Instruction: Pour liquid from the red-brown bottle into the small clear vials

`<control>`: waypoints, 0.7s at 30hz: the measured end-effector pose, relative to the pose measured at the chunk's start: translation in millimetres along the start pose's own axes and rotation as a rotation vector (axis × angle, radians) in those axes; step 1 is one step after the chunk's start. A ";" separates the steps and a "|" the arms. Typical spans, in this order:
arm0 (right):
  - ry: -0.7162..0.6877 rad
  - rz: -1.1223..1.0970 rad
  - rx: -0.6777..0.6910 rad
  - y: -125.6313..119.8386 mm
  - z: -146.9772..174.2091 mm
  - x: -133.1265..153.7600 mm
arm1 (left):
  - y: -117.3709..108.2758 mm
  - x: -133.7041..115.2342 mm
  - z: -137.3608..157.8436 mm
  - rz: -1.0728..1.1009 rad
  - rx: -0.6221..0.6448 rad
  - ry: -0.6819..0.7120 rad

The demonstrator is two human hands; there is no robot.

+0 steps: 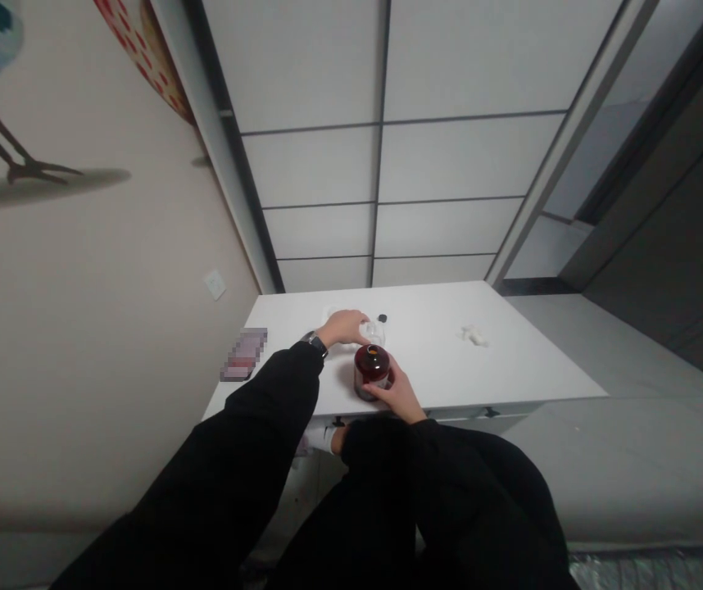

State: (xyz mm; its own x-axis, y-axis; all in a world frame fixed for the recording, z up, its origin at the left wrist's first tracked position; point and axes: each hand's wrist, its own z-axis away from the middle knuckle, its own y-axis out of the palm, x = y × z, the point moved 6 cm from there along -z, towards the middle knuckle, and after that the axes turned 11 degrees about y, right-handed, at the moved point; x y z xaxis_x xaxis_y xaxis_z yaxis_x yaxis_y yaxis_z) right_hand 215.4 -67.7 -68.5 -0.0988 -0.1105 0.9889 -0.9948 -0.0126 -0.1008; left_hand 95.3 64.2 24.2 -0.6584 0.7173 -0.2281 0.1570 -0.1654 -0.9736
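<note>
My right hand (401, 395) is wrapped round the side of a dark red, rounded bottle (369, 378), which stands upright near the front edge of the white table. Its top has a small opening with something orange showing in it. Just behind the bottle, my left hand (342, 328) has its fingers closed on a small clear container (374, 332); its exact kind is hard to make out. A small black cap (382, 318) lies on the table beyond that container. Part of a pale, flat thing shows behind my left hand.
The white table (431, 360) has drawers along its front. A crumpled white tissue (474, 336) lies to the right. At the left edge is a blurred-out flat rectangular object (244, 355). Sliding panels (327, 164) rise behind the table, and a wall (142, 328) stands to the left.
</note>
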 end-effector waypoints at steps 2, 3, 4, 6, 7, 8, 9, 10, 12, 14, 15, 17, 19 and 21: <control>-0.006 -0.006 0.000 0.7 0.4 1.0 | -6.1 1.3 6.9 0.029 -0.071 0.025; -0.008 -0.007 0.003 0.9 0.5 1.1 | -11.0 4.4 13.6 0.053 -0.122 0.033; -0.008 -0.008 0.006 1.0 0.5 1.1 | -16.4 9.6 22.6 0.082 -0.180 0.035; -0.005 -0.005 0.014 0.9 0.3 0.5 | -25.5 26.6 46.9 0.155 -0.309 0.012; -0.003 -0.002 0.018 0.7 0.3 0.1 | -27.2 37.8 61.2 0.197 -0.368 -0.016; -0.001 0.001 0.021 0.3 0.4 -0.4 | -26.0 49.7 76.2 0.243 -0.416 -0.052; 0.002 0.005 0.023 0.0 0.8 -0.9 | -21.5 61.4 91.0 0.293 -0.448 -0.092; 0.004 0.008 0.025 -0.3 1.4 -1.4 | -14.0 72.0 104.7 0.346 -0.465 -0.130; 0.004 0.013 0.027 -0.8 3.4 -2.0 | 7.8 86.0 125.8 0.462 -0.444 -0.170; 0.002 0.017 0.026 -1.0 5.9 -1.6 | 30.5 90.0 137.0 0.570 -0.404 -0.161; 0.006 0.018 0.024 -1.1 7.0 -1.3 | 39.9 88.9 139.0 0.619 -0.385 -0.144; 0.033 0.014 0.021 -1.6 8.8 -0.4 | 52.9 82.4 137.4 0.703 -0.348 -0.093; 0.083 0.006 0.021 -2.5 9.7 0.9 | 58.8 72.6 131.2 0.767 -0.300 -0.034; 0.128 0.018 0.024 -4.8 9.8 4.1 | 59.4 62.4 123.4 0.804 -0.245 0.021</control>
State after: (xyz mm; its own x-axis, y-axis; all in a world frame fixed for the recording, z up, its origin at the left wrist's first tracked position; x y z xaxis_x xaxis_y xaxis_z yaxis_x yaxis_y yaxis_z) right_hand 219.9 -77.8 -65.0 -0.1208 0.0172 0.9925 -0.9921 -0.0358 -0.1202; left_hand -27.3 15.6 -48.4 -0.2640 0.4571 -0.8493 0.7295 -0.4814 -0.4858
